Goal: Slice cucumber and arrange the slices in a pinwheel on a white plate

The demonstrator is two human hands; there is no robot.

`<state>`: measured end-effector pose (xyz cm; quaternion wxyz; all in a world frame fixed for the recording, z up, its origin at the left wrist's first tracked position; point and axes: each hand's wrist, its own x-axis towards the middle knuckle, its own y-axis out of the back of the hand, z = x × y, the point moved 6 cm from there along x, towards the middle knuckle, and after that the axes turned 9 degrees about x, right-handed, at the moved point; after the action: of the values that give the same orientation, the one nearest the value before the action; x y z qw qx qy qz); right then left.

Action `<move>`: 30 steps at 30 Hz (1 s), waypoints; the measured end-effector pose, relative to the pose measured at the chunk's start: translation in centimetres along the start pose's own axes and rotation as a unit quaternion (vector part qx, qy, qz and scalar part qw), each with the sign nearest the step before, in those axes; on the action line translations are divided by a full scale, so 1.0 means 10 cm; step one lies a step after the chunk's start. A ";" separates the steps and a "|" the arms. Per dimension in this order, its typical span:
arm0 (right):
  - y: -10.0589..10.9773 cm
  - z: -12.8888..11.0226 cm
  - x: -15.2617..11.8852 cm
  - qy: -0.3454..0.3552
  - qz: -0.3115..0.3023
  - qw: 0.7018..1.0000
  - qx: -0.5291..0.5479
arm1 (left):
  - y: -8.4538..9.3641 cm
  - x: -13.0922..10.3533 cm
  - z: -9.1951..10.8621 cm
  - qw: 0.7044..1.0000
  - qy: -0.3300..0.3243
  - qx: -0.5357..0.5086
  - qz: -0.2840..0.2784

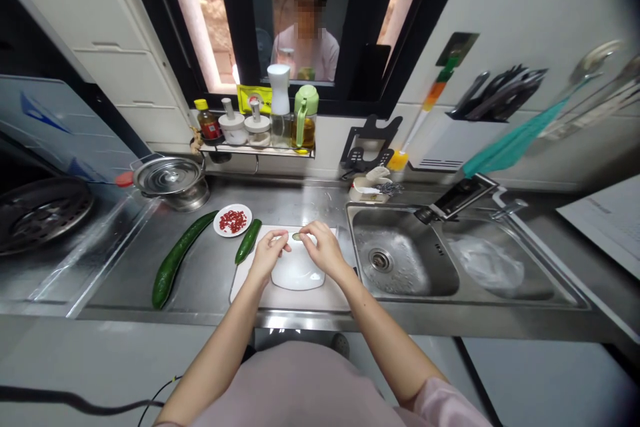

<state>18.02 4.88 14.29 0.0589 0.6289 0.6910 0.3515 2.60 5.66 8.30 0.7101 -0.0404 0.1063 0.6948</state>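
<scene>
My right hand (323,248) pinches a thin green cucumber slice (297,237) between thumb and fingertips, over the far side of a white plate (299,275). To its left, my left hand (269,255) is closed with curled fingers above the plate's left corner; whether anything is between them I cannot make out. The plate lies on a pale cutting board (245,293). A short cut cucumber piece (249,241) rests at the board's upper left edge. Beside that is a small white dish (218,229) of chopped red chili (233,221). Further left lies a long cucumber (175,267).
A double steel sink (405,287) with a faucet (457,200) is on the right. A lidded metal pot (173,180) stands at the back left. Seasoning bottles line a shelf (260,150) under the window. Knives sit in a wall rack (457,140).
</scene>
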 end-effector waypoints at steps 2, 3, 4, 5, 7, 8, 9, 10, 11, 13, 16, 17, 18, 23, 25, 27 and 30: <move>0.01 -0.03 -0.02 0.020 0.006 1.000 -0.008 | -0.07 -0.02 0.01 0.997 0.041 -0.051 -0.039; 0.01 -0.04 -0.03 0.029 0.006 0.999 -0.012 | -0.09 -0.03 0.02 0.994 0.057 -0.075 -0.051; 0.01 -0.04 -0.04 0.038 0.005 0.999 -0.015 | -0.11 -0.03 0.04 0.991 0.068 -0.096 -0.059; 0.00 -0.04 -0.05 0.045 0.004 0.999 -0.018 | -0.13 -0.04 0.05 0.989 0.076 -0.111 -0.065; -0.01 -0.04 -0.07 0.059 -0.001 0.998 -0.024 | -0.15 -0.04 0.07 0.986 0.084 -0.123 -0.070; -0.02 -0.03 -0.09 0.063 -0.003 0.998 -0.027 | -0.15 -0.03 0.07 0.987 0.084 -0.122 -0.068; -0.02 -0.02 -0.10 0.065 -0.005 0.997 -0.029 | -0.14 -0.02 0.06 0.988 0.082 -0.118 -0.063; -0.03 -0.01 -0.11 0.065 -0.007 0.997 -0.031 | -0.14 -0.01 0.05 0.989 0.080 -0.113 -0.058; -0.03 0.01 -0.12 0.062 -0.008 0.998 -0.032 | -0.13 0.00 0.04 0.990 0.076 -0.107 -0.052; -0.04 0.04 -0.13 0.053 -0.008 0.998 -0.031 | -0.13 0.02 0.01 0.992 0.066 -0.100 -0.046; -0.05 0.07 -0.15 0.047 -0.010 0.999 -0.025 | -0.13 0.03 -0.01 0.994 0.048 -0.088 -0.041; -0.06 0.08 -0.16 0.046 -0.012 0.999 -0.023 | -0.12 0.03 0.00 0.995 0.038 -0.081 -0.037; -0.06 0.08 -0.16 0.045 -0.015 0.999 -0.021 | -0.12 0.03 0.02 0.996 0.027 -0.074 -0.034; -0.09 0.10 -0.16 0.039 -0.028 0.999 -0.012 | -0.11 0.02 0.09 0.997 -0.027 -0.068 -0.028; -0.10 0.11 -0.16 0.036 -0.030 0.999 0.000 | -0.11 0.02 0.09 0.996 -0.039 -0.069 -0.028; -0.11 0.13 -0.15 0.028 -0.029 0.999 0.016 | -0.11 0.04 0.07 0.996 -0.050 -0.066 -0.030; -0.13 0.17 -0.14 0.014 -0.024 0.999 0.039 | -0.12 0.07 0.04 0.996 -0.064 -0.058 -0.032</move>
<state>18.16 4.34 11.76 0.0332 0.6092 0.7199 0.3310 3.83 6.42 8.42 0.7340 -0.0404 0.0183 0.6777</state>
